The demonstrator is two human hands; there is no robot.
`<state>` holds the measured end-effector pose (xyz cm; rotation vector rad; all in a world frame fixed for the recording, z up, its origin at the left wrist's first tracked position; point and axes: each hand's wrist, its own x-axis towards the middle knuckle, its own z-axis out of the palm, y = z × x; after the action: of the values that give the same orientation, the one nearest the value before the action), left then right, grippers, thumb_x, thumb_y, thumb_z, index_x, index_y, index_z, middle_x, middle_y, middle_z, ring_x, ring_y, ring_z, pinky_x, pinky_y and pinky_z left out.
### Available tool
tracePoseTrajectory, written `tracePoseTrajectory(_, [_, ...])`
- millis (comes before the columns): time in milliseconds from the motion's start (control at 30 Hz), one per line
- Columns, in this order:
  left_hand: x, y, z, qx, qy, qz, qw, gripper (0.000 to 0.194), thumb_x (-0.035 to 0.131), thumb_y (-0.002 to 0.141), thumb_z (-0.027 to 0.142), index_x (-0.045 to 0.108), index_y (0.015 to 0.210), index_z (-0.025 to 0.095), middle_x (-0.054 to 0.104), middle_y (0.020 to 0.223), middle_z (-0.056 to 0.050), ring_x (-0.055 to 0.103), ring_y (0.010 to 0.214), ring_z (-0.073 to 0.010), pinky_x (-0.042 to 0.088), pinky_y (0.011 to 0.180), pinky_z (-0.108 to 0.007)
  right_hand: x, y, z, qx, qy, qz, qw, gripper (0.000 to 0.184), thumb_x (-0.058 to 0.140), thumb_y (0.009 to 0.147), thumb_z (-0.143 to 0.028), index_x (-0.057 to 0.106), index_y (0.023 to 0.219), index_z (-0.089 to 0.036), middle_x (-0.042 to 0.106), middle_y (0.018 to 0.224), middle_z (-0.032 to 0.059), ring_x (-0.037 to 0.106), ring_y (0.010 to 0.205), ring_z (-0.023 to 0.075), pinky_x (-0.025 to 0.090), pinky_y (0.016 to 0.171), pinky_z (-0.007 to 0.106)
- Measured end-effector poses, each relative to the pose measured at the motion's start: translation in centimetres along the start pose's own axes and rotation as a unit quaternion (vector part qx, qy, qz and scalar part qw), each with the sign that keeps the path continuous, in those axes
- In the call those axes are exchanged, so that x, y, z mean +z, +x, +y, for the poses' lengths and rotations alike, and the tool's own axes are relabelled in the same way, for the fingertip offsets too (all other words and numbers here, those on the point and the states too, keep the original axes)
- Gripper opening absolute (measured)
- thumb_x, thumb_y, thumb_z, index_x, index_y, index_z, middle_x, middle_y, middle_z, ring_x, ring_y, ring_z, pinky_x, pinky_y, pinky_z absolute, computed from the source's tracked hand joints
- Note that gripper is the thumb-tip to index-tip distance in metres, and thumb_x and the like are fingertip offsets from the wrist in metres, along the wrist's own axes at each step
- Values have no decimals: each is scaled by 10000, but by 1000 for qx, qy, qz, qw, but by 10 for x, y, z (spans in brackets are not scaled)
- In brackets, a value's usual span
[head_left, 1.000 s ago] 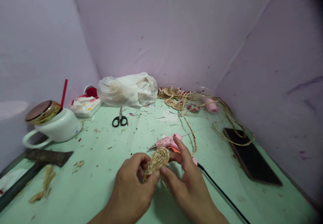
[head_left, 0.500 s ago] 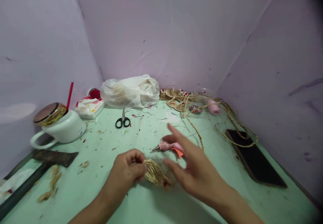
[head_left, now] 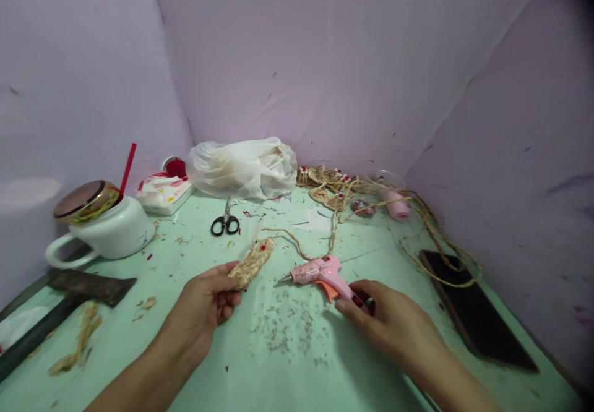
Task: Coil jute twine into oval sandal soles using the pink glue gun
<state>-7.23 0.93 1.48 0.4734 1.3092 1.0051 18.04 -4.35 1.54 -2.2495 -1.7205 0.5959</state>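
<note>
My left hand (head_left: 202,300) pinches the near end of the straw piece (head_left: 256,258), which slants away and to the right. My right hand (head_left: 394,319) has its fingers around the pink glue gun (head_left: 320,271)'s handle (a tiny light glows on it), and its tip points left, near the straw but not touching.

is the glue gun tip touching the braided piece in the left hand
Apart: the head view shows a strip of green table between the tip of the pink glue gun and the braided piece in the left hand.
</note>
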Motion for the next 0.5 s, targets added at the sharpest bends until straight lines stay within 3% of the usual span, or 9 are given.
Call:
tracePoseTrajectory(167, [0,-2,-2,-10,102,-86,991,324,627,549,117,591,870,109,546,576,26,472,451,-57,318,381,-133,7,10,-11,16,76,-17,997,99,537,695,-260,619,702,-205,609,576,25,552,526,185,268,459,253])
tracePoseTrajectory(300, [-3,1,-1,-1,111,-78,991,324,599,499,157,533,817,161,542,584,39,482,476,-73,312,402,-154,10,6,-13,45,177,-57,982,137,405,725,-202,539,740,-219,468,432,-58,445,345,113,294,359,205])
tracePoseTrajectory(400, [-4,0,-2,26,154,-65,986,282,551,502,187,518,782,176,525,533,45,448,457,-78,282,412,-167,3,-6,-5,44,274,-63,959,184,414,775,-271,538,899,-215,522,455,-51,450,352,117,330,364,208])
tracePoseTrajectory(500, [-2,-3,-3,55,180,-79,979,208,544,497,184,545,704,167,509,501,44,394,454,-72,258,424,-178,-6,-15,13,-18,307,-24,951,208,549,767,-413,595,855,-231,599,541,-20,524,442,140,420,419,227])
